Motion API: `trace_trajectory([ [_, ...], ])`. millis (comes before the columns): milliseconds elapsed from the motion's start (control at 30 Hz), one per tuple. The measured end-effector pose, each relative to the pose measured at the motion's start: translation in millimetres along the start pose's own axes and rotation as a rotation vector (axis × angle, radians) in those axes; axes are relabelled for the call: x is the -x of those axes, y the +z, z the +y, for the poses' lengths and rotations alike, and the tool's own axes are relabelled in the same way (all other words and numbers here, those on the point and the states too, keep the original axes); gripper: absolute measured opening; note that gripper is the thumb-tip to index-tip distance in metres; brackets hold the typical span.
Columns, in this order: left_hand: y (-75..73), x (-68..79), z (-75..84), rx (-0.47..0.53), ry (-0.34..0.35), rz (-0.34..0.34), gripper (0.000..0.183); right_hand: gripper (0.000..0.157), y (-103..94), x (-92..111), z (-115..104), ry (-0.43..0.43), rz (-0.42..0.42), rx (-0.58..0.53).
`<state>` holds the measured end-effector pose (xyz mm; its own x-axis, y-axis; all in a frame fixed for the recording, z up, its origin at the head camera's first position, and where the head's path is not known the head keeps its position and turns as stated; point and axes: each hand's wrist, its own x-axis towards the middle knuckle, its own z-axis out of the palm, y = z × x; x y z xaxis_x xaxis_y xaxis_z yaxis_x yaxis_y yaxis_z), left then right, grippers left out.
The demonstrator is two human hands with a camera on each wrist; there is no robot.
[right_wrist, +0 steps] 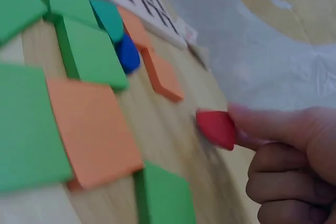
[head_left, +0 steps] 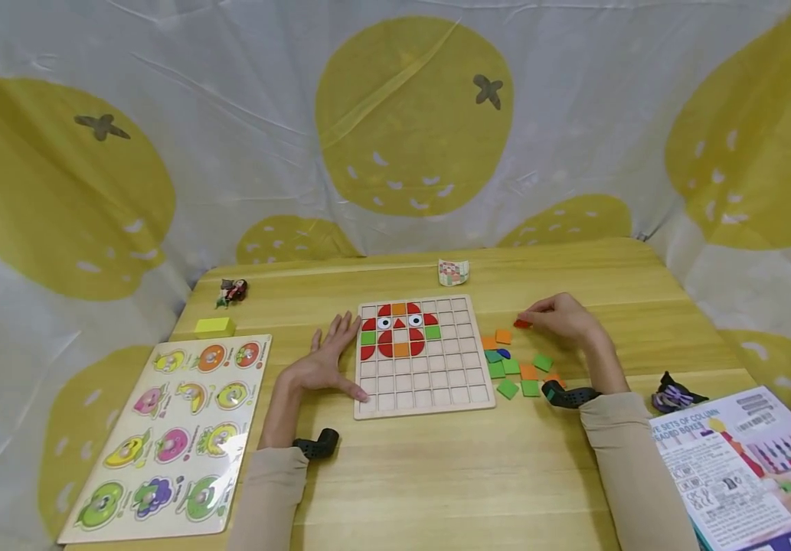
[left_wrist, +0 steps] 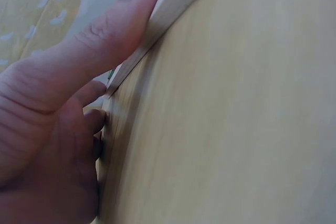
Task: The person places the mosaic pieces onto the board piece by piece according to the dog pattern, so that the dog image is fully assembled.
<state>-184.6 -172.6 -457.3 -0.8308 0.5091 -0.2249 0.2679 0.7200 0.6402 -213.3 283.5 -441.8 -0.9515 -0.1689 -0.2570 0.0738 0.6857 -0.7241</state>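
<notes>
A square wooden grid board (head_left: 429, 381) lies mid-table, its upper left cells filled with red, orange, green and eye-marked tiles. My left hand (head_left: 321, 362) rests at the board's left side, fingers spread, with the thumb on its lower left corner. In the left wrist view that thumb (left_wrist: 113, 32) lies along the wooden edge. Right of the board, my right hand (head_left: 563, 315) pinches a red quarter-round tile (right_wrist: 217, 128) between thumb and forefinger, above the table. Loose green tiles (right_wrist: 94, 56), orange tiles (right_wrist: 94, 129) and a blue rounded piece (right_wrist: 127, 54) lie beside it.
A fruit peg puzzle (head_left: 230, 459) lies at left, with a yellow block (head_left: 214, 327) and small figures (head_left: 233, 291) behind. A small picture card (head_left: 453, 272) sits beyond the board. At right are a printed box (head_left: 733, 467) and a dark clip-like item (head_left: 676, 394).
</notes>
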Motion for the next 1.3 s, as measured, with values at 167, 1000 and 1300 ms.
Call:
trace_trajectory([
  [167,0.3,-0.3,1.4,-0.01,0.002,0.001,0.139,0.037,7.8,-4.7,-1.9,0.037,0.054,-0.017],
  [1000,-3.1,2.8,2.3,-0.003,-0.016,0.007,0.139,0.03,54.6,-4.8,-58.5,-0.073,-0.076,-0.127],
  [1300,-0.9,1.5,1.3,-0.011,-0.016,0.01,0.138,0.03,106.5,-7.2,-97.7,-0.049,-0.015,-0.055],
])
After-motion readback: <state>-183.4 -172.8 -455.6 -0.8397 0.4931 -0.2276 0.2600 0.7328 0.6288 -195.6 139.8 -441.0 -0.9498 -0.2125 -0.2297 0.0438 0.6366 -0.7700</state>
